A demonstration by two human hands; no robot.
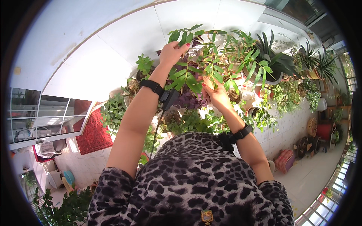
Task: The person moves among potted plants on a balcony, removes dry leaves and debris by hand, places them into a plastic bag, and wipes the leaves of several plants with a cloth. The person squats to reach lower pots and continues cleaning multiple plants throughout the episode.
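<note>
Both of my hands reach into a leafy green potted plant [185,77] with long narrow leaves, some brown at the tips. My left hand [171,53] is at its upper left, with thumb and fingertips together on a thin stem or leaf edge. Lower down, my right hand [212,91] is among the leaves with its fingers bent; foliage partly covers the fingertips, so what it grips is hard to tell. Purple-leaved foliage [192,100] lies below and between the hands. A black strap is round each wrist, and a dark cable hangs from the left one.
White tiled wall stands behind the plants. A spiky dark-leaved plant [268,56] in a round pot is at the right, with trailing plants [288,96] beyond it. Low green plants [195,121] grow close to my body. A red mat [94,132] lies to the left.
</note>
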